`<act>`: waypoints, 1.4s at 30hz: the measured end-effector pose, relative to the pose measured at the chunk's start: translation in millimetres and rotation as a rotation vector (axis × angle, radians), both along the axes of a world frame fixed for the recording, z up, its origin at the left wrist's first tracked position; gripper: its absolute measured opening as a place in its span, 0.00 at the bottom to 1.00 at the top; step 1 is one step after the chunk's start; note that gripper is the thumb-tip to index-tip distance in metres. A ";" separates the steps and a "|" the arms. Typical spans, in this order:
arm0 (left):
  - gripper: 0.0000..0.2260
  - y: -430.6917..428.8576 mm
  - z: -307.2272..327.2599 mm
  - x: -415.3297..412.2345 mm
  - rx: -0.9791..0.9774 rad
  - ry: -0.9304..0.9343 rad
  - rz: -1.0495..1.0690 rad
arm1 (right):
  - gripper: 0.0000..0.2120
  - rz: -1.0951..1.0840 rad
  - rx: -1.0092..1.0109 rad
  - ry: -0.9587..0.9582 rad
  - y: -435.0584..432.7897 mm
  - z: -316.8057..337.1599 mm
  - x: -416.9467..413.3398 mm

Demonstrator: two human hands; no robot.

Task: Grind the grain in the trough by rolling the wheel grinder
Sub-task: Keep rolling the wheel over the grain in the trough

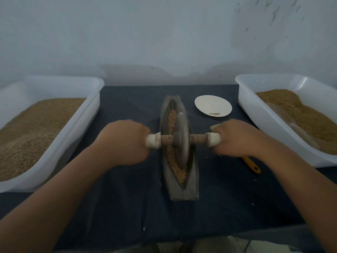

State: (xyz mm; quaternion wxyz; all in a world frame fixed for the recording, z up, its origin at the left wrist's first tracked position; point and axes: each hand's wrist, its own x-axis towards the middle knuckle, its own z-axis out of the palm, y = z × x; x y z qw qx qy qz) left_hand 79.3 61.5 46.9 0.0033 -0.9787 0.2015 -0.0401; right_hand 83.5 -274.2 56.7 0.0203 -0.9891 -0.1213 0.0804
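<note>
A grey boat-shaped trough (189, 190) lies lengthwise in the middle of the dark cloth, with brown grain (179, 173) along its groove. The grey wheel grinder (181, 136) stands upright in the trough near its middle, blurred at its rim. A wooden axle (166, 140) runs through the wheel and ends in white handles. My left hand (122, 142) grips the left handle, and my right hand (237, 138) grips the right handle. Grain shows both beyond the wheel and on the near side of it.
A white tub of grain (54, 143) stands at the left and another white tub (259, 125) at the right. A white plate (212, 105) lies beyond my right hand. A yellow-handled tool (252, 166) lies partly under my right wrist.
</note>
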 end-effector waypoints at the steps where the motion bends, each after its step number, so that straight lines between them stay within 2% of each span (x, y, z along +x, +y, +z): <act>1: 0.09 -1.0 -1.7 2.9 -0.005 0.007 0.024 | 0.14 -0.002 -0.013 -0.028 2.0 -0.1 1.5; 5: 0.09 -13.2 -1.2 43.6 -0.028 -0.019 0.179 | 0.13 -0.059 -0.058 -0.367 21.0 -0.3 35.2; 7: 0.09 -17.8 2.5 62.0 -0.046 -0.064 0.216 | 0.11 -0.099 -0.039 -0.462 28.6 3.4 51.1; 10: 0.07 -18.8 4.8 67.8 -0.069 -0.026 0.212 | 0.10 -0.106 -0.059 -0.401 32.6 10.4 55.8; 15: 0.06 2.0 -5.8 12.3 -0.110 0.232 0.100 | 0.10 0.020 -0.070 -0.214 21.0 16.6 11.2; 19: 0.06 12.9 -8.8 -15.5 -0.136 0.256 0.060 | 0.13 0.069 -0.096 -0.057 11.3 19.2 -9.5; 21: 0.09 4.9 -7.8 -1.8 -0.084 0.178 0.091 | 0.14 0.020 -0.088 -0.106 14.5 13.1 2.7; 24: 0.09 -10.7 -2.0 36.8 -0.053 0.031 0.180 | 0.15 -0.067 -0.063 -0.396 25.6 2.7 32.6; 26: 0.09 -17.3 5.0 57.5 -0.057 0.003 0.210 | 0.14 -0.097 -0.030 -0.481 30.1 2.6 47.9; 29: 0.08 -20.1 13.0 66.0 -0.057 0.075 0.180 | 0.11 -0.097 -0.049 -0.413 31.5 6.5 52.7; 32: 0.07 -12.0 8.7 37.3 -0.039 0.133 0.118 | 0.11 -0.073 -0.042 -0.289 22.5 4.1 28.7; 37: 0.11 3.9 -0.7 -6.7 -0.016 0.037 0.007 | 0.09 0.028 -0.053 -0.075 1.6 1.5 -16.6; 39: 0.11 -2.5 4.0 4.8 0.014 0.042 0.017 | 0.12 -0.002 -0.028 -0.093 5.0 -2.3 -8.6; 42: 0.10 -19.4 14.2 44.0 0.041 -0.035 0.115 | 0.16 -0.121 -0.022 -0.279 15.6 -11.6 25.4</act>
